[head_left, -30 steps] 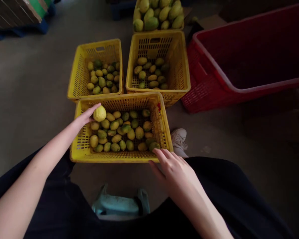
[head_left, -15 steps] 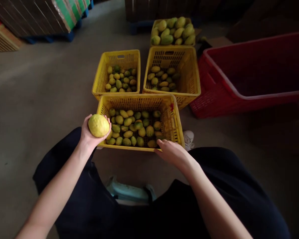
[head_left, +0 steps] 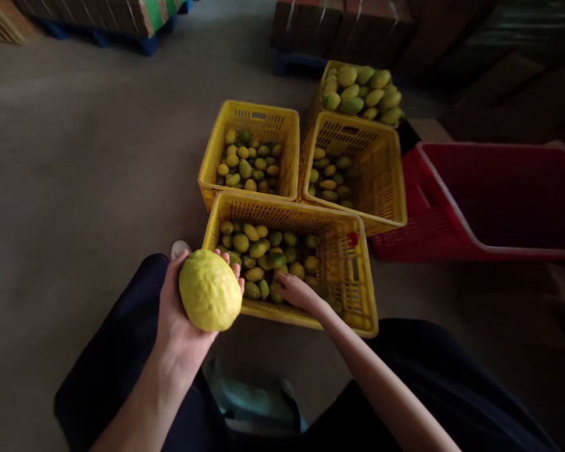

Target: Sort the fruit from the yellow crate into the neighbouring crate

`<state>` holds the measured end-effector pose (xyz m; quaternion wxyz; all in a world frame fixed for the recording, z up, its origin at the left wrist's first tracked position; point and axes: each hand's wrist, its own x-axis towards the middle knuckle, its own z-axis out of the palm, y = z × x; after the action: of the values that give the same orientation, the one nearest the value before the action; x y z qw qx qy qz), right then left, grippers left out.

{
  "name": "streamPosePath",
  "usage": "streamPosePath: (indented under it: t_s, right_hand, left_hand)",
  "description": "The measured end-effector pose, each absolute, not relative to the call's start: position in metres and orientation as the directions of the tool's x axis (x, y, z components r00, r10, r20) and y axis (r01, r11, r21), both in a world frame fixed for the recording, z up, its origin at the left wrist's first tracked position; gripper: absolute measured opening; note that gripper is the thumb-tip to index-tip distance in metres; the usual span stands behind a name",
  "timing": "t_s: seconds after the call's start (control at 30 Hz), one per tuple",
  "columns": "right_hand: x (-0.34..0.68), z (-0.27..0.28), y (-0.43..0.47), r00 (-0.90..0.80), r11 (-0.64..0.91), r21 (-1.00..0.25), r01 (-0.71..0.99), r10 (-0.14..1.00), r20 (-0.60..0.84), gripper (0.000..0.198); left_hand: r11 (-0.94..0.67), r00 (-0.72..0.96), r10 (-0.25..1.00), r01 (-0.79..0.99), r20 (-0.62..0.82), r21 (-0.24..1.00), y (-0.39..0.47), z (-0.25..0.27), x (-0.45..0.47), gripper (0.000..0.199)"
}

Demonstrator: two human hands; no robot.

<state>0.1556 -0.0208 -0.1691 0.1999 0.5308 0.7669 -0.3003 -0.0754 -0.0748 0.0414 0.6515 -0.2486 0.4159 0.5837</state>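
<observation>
My left hand (head_left: pixel 181 326) is wrapped from below and behind around a large yellow fruit (head_left: pixel 210 290) with bumpy skin, held up close to the camera. It is in front of the near left corner of a long yellow crate (head_left: pixel 306 319). Down inside that crate, my right hand (head_left: pixel 295 290) has its fingers curled on a green-yellow fruit (head_left: pixel 276 294) near the front wall; its fingertips are partly hidden. Around it lie several green and yellow fruits (head_left: pixel 257 249), mostly in the crate's left and middle.
Behind stand two yellow crates (head_left: pixel 248 193) (head_left: pixel 358 216) with fruit at the bottom, and a heaped yellow crate (head_left: pixel 321 85). At right is a big red crate (head_left: pixel 452 216). Wrapped boxes on blue pallets (head_left: pixel 148 45) stand farther back. A teal object (head_left: pixel 258 402) is between my legs.
My left hand has brought the yellow fruit closer to the camera. My right hand has moved from the crate's front rim down among the fruits. The view has shifted left.
</observation>
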Motion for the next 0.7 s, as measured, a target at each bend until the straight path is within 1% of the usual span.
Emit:
streamPosePath:
  t_s: [0.1, 0.17, 0.2, 0.33, 0.43, 0.5, 0.6, 0.7]
  right_hand:
    - [0.109, -0.207, 0.012, -0.362, 0.285, -0.224, 0.932, 0.707, -0.608, 0.043]
    - [0.084, -0.227, 0.025, -0.371, 0.308, -0.209, 0.928, 0.717, -0.590, 0.051]
    - [0.074, -0.235, 0.028, -0.371, 0.315, -0.199, 0.928, 0.725, -0.581, 0.052]
    - [0.050, -0.259, 0.022, -0.342, 0.320, -0.142, 0.937, 0.748, -0.568, 0.046]
    - [0.039, -0.271, 0.015, -0.307, 0.308, -0.099, 0.946, 0.761, -0.571, 0.046]
    - [0.035, -0.275, 0.015, -0.287, 0.298, -0.078, 0.951, 0.765, -0.577, 0.040]
    - [0.036, -0.274, 0.019, -0.301, 0.306, -0.092, 0.947, 0.758, -0.579, 0.037]
    - [0.047, -0.260, 0.019, -0.329, 0.305, -0.137, 0.942, 0.772, -0.543, 0.039]
  left_hand:
    - [0.199, -0.044, 0.509, -0.966, -0.860, 0.166, -0.071, 0.034, -0.081, 0.025]
    - [0.164, -0.086, 0.483, -0.969, -0.871, 0.186, -0.070, 0.027, -0.091, 0.026]
    - [0.146, -0.102, 0.484, -0.970, -0.869, 0.195, -0.070, 0.023, -0.096, 0.026]
    - [0.085, -0.154, 0.552, -0.967, -0.819, 0.240, -0.073, 0.015, -0.114, 0.027]
    - [0.068, -0.166, 0.522, -0.969, -0.836, 0.235, -0.075, 0.018, -0.119, 0.027]
    - [0.069, -0.166, 0.496, -0.971, -0.852, 0.230, -0.075, 0.022, -0.119, 0.027]
    - [0.060, -0.160, 0.495, -0.974, -0.854, 0.217, -0.074, 0.025, -0.118, 0.026]
    - [0.031, -0.148, 0.552, -0.980, -0.821, 0.197, -0.073, 0.026, -0.118, 0.023]
